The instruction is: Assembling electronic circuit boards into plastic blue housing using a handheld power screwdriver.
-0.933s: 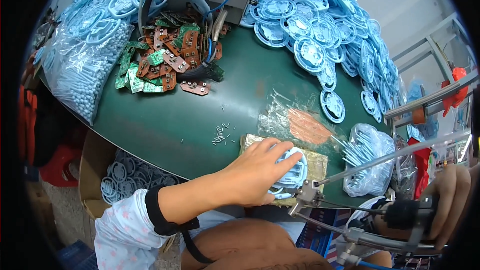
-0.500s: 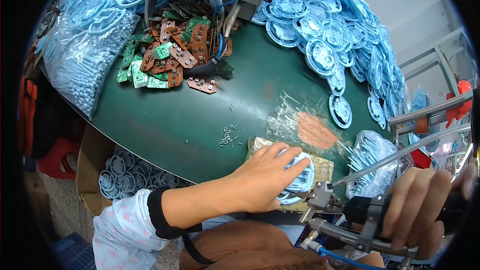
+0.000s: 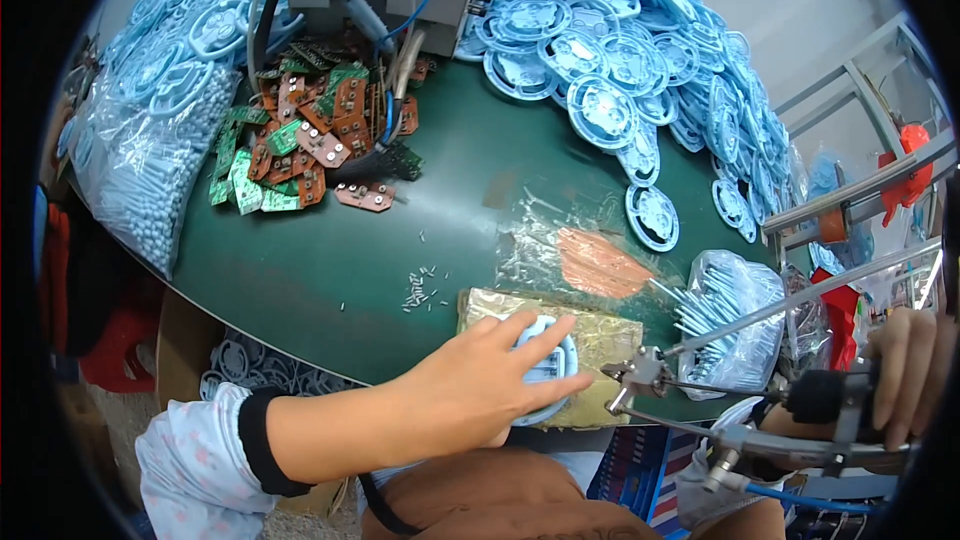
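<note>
The left grip (image 3: 485, 370) is palm down, its fingers (image 3: 550, 338) fanned apart and reaching rightward, the thumb mostly hidden. Behind that grip, the left forearm (image 3: 345, 430) slants off to the left, the wrist nearly straight. Well to the right of it, the right grip (image 3: 905, 370) has its fingers curled, partly in shadow.

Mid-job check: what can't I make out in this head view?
In the head view:
Blue disc: left part covered by the left-hand grip.
Right-hand grip: blurred, cut off by the dark rim; hold on the black tool unclear.
Cardboard box: partly hidden by the table and sleeve.
Metal pieces: too small to count.
</note>
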`<state>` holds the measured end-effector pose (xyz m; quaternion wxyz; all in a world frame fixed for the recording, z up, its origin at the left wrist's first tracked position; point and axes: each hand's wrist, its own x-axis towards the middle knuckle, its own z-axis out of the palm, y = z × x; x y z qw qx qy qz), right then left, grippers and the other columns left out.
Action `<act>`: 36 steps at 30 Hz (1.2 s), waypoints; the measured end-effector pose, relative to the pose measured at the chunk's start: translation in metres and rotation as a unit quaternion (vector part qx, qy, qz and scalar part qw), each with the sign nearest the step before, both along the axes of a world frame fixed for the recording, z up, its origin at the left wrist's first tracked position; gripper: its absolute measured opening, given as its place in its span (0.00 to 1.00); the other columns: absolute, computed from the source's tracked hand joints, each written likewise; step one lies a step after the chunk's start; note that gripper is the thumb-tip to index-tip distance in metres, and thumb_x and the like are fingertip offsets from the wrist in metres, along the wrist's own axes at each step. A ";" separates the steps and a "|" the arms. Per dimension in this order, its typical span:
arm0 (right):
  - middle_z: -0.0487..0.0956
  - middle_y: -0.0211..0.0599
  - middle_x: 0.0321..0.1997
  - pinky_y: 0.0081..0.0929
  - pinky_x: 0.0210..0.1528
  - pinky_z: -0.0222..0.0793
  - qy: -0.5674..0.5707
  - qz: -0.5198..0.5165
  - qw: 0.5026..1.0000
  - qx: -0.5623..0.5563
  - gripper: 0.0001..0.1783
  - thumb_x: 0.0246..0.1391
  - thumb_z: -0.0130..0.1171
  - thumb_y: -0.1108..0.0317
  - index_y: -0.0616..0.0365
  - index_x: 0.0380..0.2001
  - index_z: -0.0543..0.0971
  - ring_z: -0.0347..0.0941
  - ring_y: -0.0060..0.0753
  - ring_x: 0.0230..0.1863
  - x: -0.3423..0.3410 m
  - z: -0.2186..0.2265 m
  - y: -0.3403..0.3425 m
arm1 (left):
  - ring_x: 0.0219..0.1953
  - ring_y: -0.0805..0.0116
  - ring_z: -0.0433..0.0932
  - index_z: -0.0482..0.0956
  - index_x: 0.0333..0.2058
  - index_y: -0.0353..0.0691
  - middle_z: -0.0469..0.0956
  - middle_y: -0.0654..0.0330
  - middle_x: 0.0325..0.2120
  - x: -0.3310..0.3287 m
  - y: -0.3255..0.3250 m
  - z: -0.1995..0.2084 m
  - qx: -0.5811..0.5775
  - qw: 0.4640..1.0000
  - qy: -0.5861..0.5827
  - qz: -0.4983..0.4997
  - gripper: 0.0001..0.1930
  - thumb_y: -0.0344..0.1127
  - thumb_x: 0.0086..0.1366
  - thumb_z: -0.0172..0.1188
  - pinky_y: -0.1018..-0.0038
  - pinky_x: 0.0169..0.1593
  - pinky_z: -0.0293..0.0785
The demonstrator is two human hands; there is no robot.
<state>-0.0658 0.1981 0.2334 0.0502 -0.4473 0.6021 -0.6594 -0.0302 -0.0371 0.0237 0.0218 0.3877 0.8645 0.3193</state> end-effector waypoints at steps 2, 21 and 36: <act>0.73 0.33 0.26 0.26 0.34 0.79 0.007 0.096 0.993 0.072 0.16 0.61 0.54 0.72 0.56 0.50 0.65 0.78 0.28 0.29 -0.028 0.002 0.021 | 0.57 0.47 0.66 0.71 0.59 0.57 0.60 0.45 0.63 0.003 0.008 0.000 -0.108 0.991 0.081 0.001 0.38 0.40 0.45 0.70 0.62 0.53 0.65; 0.71 0.32 0.22 0.23 0.30 0.82 -0.004 0.078 0.997 -0.029 0.22 0.60 0.53 0.78 0.59 0.56 0.63 0.79 0.26 0.23 -0.056 -0.060 -0.012 | 0.56 0.46 0.66 0.75 0.56 0.54 0.61 0.45 0.62 -0.006 0.016 0.008 -0.095 0.995 0.030 0.000 0.34 0.36 0.46 0.69 0.54 0.53 0.64; 0.70 0.34 0.25 0.34 0.30 0.73 -0.055 -0.078 0.995 -0.034 0.31 0.63 0.49 0.71 0.47 0.69 0.58 0.72 0.32 0.24 -0.011 -0.028 -0.027 | 0.54 0.49 0.68 0.73 0.55 0.46 0.64 0.46 0.60 -0.001 0.013 -0.007 0.081 0.993 -0.028 0.076 0.32 0.40 0.50 0.71 0.55 0.55 0.63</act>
